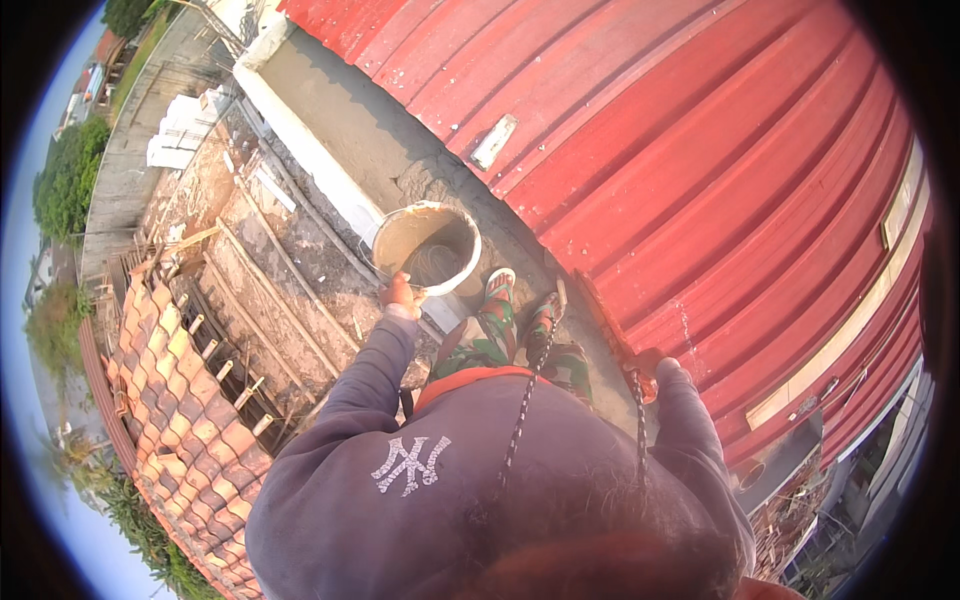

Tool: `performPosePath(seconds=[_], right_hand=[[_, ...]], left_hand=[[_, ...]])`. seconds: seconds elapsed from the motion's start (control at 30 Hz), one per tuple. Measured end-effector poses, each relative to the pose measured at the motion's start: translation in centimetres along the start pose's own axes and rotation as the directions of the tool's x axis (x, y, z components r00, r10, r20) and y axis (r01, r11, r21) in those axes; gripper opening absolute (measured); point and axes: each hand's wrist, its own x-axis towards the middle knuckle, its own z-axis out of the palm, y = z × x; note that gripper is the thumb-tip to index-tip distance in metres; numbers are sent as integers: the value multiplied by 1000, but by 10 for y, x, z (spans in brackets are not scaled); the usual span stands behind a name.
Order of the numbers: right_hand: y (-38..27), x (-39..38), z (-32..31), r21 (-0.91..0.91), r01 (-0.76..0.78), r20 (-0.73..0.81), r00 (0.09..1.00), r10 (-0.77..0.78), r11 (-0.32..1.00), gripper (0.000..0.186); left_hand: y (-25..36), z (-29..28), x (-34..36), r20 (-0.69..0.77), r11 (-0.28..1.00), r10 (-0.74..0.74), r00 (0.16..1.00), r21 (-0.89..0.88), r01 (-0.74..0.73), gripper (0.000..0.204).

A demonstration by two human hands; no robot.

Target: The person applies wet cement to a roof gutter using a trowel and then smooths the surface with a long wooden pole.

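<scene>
My left hand (402,297) is closed on the near rim of a round, pale bucket (424,209), which is tilted so its inside shows. Grey residue coats its inner wall, and a thin wire handle hangs at its left side. To the right, my right hand (648,372) is at the edge of the red ribbed metal roof (640,190). Its fingers look curled, beside a narrow reddish-brown strip (603,312); whether they grip that strip or the roof edge is unclear. My sandalled feet (498,288) stand on a narrow grey cement ledge beneath the bucket.
The wet-looking cement channel (345,105) runs ahead between a low white wall (310,150) and the roof. A pale block (494,141) lies on the metal sheets. Left and lower are wooden poles (275,290), orange roof tiles (185,420) and white blocks (187,130).
</scene>
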Motion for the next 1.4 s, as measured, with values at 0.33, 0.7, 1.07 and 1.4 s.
performPosePath(seconds=[0.33, 0.7, 1.07, 1.4], right_hand=[[68, -136, 346, 993, -96, 119, 896, 428, -73, 46], [24, -152, 650, 534, -316, 408, 909, -88, -784, 76], [76, -214, 647, 439, -248, 200, 964, -175, -864, 58], [207, -219, 675, 381, -164, 234, 969, -77, -910, 36]], left_hand=[[35, 105, -5, 449, 882, -217, 867, 470, -23, 69], [-37, 229, -179, 611, 618, -117, 783, 662, -424, 81], [-301, 288, -407, 757, 609, -460, 464, 649, -455, 54], [-504, 231, -651, 745, 545, -640, 191, 614, -571, 60]])
